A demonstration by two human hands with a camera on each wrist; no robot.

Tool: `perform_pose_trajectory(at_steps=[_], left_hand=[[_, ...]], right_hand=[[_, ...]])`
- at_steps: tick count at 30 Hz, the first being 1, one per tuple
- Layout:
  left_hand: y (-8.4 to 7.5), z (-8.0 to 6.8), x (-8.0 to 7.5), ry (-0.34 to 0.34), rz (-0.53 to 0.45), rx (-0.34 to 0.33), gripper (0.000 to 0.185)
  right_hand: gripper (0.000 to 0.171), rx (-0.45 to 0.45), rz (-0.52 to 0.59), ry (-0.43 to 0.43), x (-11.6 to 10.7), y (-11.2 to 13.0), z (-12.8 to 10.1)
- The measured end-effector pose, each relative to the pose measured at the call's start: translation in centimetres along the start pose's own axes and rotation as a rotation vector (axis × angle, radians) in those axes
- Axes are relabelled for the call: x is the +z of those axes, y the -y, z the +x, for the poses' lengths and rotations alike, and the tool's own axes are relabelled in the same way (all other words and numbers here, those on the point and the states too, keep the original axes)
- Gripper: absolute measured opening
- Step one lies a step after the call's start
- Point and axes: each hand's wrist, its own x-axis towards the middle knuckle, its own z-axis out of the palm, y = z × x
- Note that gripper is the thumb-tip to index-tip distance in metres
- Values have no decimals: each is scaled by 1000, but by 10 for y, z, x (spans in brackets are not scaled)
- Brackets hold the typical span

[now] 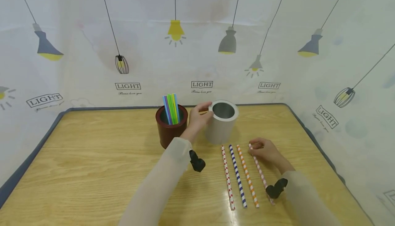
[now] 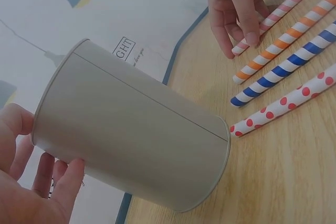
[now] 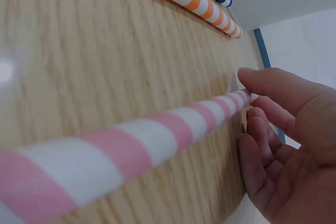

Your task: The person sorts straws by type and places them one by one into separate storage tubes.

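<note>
My left hand [image 1: 199, 118] holds a pale grey canister [image 1: 219, 130] near its rim, thumb and fingers spread about its left side. In the left wrist view the canister [image 2: 136, 129] looks tilted by the camera's angle. My right hand [image 1: 266, 150] pinches the far end of a pink-and-white striped paper straw [image 1: 260, 171] that lies along the table. The right wrist view shows thumb and fingertips at that straw's tip [image 3: 239, 98]. Left of it lie an orange-striped straw [image 1: 247, 174], a blue-striped straw [image 1: 237, 174] and a red-dotted straw [image 1: 227, 178], side by side.
A dark red canister [image 1: 169, 135] holding several coloured plastic straws [image 1: 171, 109] stands left of the grey one, beside my left wrist. The wooden table [image 1: 92, 171] ends at a dark edge against a wall sheet [image 1: 148, 40] printed with lamps.
</note>
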Motion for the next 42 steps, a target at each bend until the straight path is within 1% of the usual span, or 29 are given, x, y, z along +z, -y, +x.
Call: perform_pose_trajectory(at_steps=[6,11,18,22,27,29,33,37,42], left_hand=[[1,2,0,3,-9,-9,38],[1,2,0,1,-22,-19,38],[1,3,1,2,-20,-12,38],[1,2,1,3,-16,-21,38],[-1,3,1,13,-25,-18,38],[-1,2,1,16,-26,-19,38],[-2,1,1,15,-33,-30,38],[-1,1,0,7,-37,-30,38],[1,1,-1,6,-41,-24,38]], right_hand=[[41,-38,6,-16,1,0,-2],[40,-45,21,-18,2,-1,-1],[37,-46,15,-29,2,0,-2],[37,-35,15,-42,2,0,-2],[38,12,38,-31,-3,2,0],[39,19,54,-25,-6,7,1],[40,-24,102,-28,-13,23,3],[42,-96,134,-46,-23,43,6],[43,-195,126,-99,-37,71,14]])
